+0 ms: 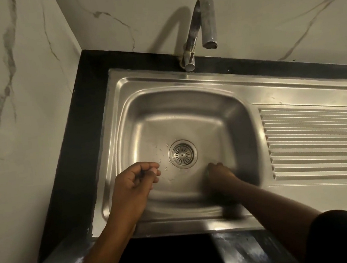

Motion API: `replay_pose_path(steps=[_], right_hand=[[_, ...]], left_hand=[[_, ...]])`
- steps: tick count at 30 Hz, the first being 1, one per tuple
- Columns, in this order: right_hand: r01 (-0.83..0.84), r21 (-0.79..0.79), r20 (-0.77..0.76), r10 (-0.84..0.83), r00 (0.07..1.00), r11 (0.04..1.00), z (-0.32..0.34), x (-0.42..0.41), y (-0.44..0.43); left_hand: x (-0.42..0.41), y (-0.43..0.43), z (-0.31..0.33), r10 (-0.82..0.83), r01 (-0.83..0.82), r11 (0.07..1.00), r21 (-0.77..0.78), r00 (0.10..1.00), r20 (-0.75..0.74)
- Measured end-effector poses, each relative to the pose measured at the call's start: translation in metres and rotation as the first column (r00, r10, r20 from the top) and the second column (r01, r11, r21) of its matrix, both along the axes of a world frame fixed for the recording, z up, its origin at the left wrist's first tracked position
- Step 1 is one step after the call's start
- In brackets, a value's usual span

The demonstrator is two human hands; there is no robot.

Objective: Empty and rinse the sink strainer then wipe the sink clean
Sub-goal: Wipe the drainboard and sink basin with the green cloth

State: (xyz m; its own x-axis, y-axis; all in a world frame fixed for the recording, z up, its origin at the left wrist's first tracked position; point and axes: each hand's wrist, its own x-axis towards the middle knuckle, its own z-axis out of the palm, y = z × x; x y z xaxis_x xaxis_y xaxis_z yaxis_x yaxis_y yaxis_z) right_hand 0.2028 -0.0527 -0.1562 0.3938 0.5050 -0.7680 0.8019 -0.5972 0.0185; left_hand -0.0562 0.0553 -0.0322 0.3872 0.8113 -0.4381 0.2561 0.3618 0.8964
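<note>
The steel sink [226,112] has a round metal strainer [183,154] seated in its drain, with a few water drops on the basin floor to its left. My left hand [134,179] hovers over the basin's front left, fingers curled against the thumb, and nothing shows in it. My right hand [218,172] is down on the basin floor just right of the strainer, blurred by motion, fingers bent downward. A dark patch shows under its fingertips; I cannot tell whether it is a cloth, a sponge or shadow.
A curved chrome tap [198,31] rises behind the basin, no water running. A ribbed draining board [316,139] lies to the right. A black counter [76,142] frames the sink, with marble-patterned walls [14,106] at the left and behind.
</note>
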Motion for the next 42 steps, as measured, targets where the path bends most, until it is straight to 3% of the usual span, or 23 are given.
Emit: replay_pose_path(steps=[6,10,12,14,15,16,17,20,22,26,28,30,33,37,39,42], right_hand=[[0.140,-0.008,-0.134,-0.140,0.981,0.990,-0.011,-0.038,0.024],[0.239,0.036,-0.314,-0.216,0.925,0.970,-0.012,-0.073,0.057],[0.416,-0.003,-0.448,-0.373,0.813,0.910,-0.011,-0.084,0.070],[0.618,-0.061,-0.574,-0.535,0.620,0.783,-0.008,-0.079,0.080],[0.682,-0.040,-0.602,-0.562,0.567,0.730,-0.006,-0.070,0.086],[0.723,0.016,-0.611,-0.566,0.553,0.690,-0.004,-0.058,0.092],[0.728,0.111,-0.585,-0.548,0.599,0.677,-0.001,-0.043,0.100],[0.549,0.452,-0.311,-0.452,0.836,0.703,0.011,0.002,0.123],[0.375,0.559,-0.167,-0.342,0.925,0.739,0.007,0.020,0.138],[0.218,0.523,-0.061,-0.219,0.974,0.824,-0.012,0.014,0.157],[0.205,0.541,-0.083,-0.191,0.978,0.816,-0.019,-0.008,0.158],[0.087,0.575,-0.101,-0.035,0.994,0.814,-0.022,-0.033,0.149],[-0.181,0.630,-0.110,0.318,0.942,0.755,-0.027,-0.057,0.116],[-0.412,0.592,-0.143,0.593,0.793,0.693,-0.025,-0.053,0.063],[-0.474,0.555,-0.185,0.657,0.731,0.684,-0.022,-0.037,0.037],[-0.528,0.426,-0.257,0.658,0.708,0.735,-0.012,-0.009,0.012]], left_hand=[[0.006,0.002,0.000,-0.012,0.012,1.000,-0.001,1.000,0.004],[0.003,0.006,-0.002,0.001,-0.001,1.000,0.014,1.000,-0.011],[0.000,0.009,-0.003,0.011,-0.010,1.000,0.021,1.000,-0.016],[-0.004,0.011,-0.004,0.018,-0.017,0.999,0.031,1.000,-0.019],[-0.008,0.012,-0.004,0.025,-0.024,0.999,0.036,1.000,-0.019],[-0.010,0.012,-0.004,0.033,-0.032,0.999,0.036,0.999,-0.017],[-0.013,0.013,-0.005,0.043,-0.043,0.999,0.031,0.999,-0.017],[-0.020,0.013,-0.007,0.076,-0.075,0.997,0.010,0.997,-0.019],[-0.024,0.012,-0.008,0.089,-0.089,0.996,-0.001,0.996,-0.026],[-0.032,0.007,-0.008,0.099,-0.099,0.995,-0.007,0.995,-0.034],[-0.035,0.006,-0.008,0.104,-0.104,0.994,-0.011,0.994,-0.033],[-0.035,0.005,-0.009,0.099,-0.100,0.995,-0.014,0.994,-0.036],[-0.032,0.003,-0.009,0.078,-0.079,0.997,-0.006,0.996,-0.042],[-0.026,0.004,-0.005,0.074,-0.073,0.997,0.006,0.997,-0.029],[-0.023,0.006,-0.002,0.068,-0.067,0.998,0.012,0.997,-0.026],[-0.021,0.008,0.002,0.079,-0.079,0.997,0.004,0.997,-0.003]])
